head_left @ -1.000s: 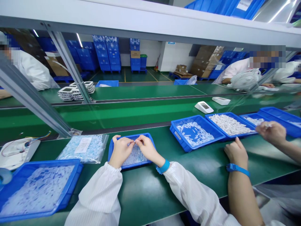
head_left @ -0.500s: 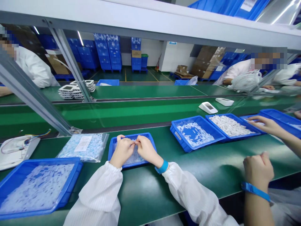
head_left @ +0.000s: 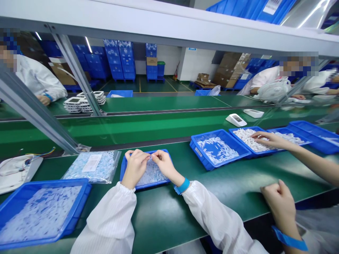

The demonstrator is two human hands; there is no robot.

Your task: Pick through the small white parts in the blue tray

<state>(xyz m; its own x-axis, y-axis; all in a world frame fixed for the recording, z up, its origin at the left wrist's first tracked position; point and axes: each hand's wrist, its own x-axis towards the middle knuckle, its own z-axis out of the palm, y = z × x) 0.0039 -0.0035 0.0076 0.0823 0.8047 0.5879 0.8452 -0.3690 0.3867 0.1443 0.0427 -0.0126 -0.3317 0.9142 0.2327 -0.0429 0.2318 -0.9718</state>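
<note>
My left hand [head_left: 136,165] and my right hand [head_left: 164,164] meet fingertip to fingertip above a small blue tray [head_left: 122,172]. The fingers of both are pinched together, and whatever sits between them is too small to make out. Many small pale blue and white pieces [head_left: 155,173] lie in that tray under my hands. To the left rests a clear bag [head_left: 106,167] of similar pale blue pieces with a white label. Nearer to me on the left stands a larger blue tray [head_left: 86,187] spread with small translucent pieces [head_left: 42,211].
On the right, blue trays [head_left: 194,150] hold white pieces; a co-worker's hand [head_left: 270,139] reaches into one, their other hand [head_left: 282,203] near the table edge. White device housings [head_left: 235,120] lie on the green belt [head_left: 159,125]. A metal post [head_left: 39,109] slants at the left.
My hands stay over the small tray, fingers shifting slightly. The co-worker's reaching hand has moved left to the tray of white pieces, and their other hand has moved left and down.
</note>
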